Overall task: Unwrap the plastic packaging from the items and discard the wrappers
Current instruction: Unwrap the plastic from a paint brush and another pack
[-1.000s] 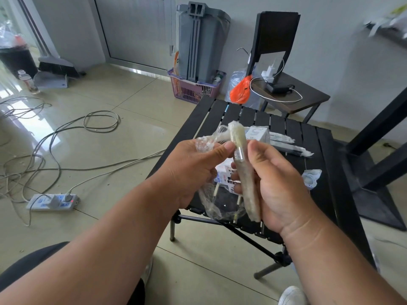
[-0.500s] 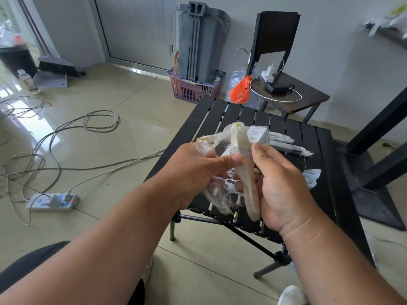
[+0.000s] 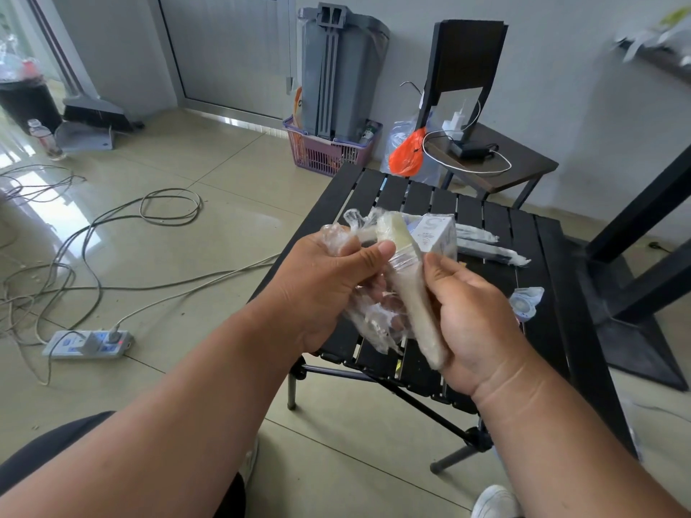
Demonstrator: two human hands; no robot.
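A long pale paintbrush wrapped in clear plastic is held upright-tilted over the black slatted table. My right hand grips its handle from the right. My left hand pinches the loose clear wrapper against the brush near its ferrule, with crumpled film bunched in the fingers and hanging below. Behind the hands a small white box sits on the table. Two wrapped long items lie further right, and a small wrapped round item sits near the right hand.
A grey bin stands in a purple basket by the wall. A dark side table holds a charger and cable, an orange bag beside it. Cables and a power strip lie on the tiled floor left.
My left hand has pulled the plastic film further off and bunched it, its thumb shifting up the brush. The brush tilted slightly; my right hand keeps its grip.
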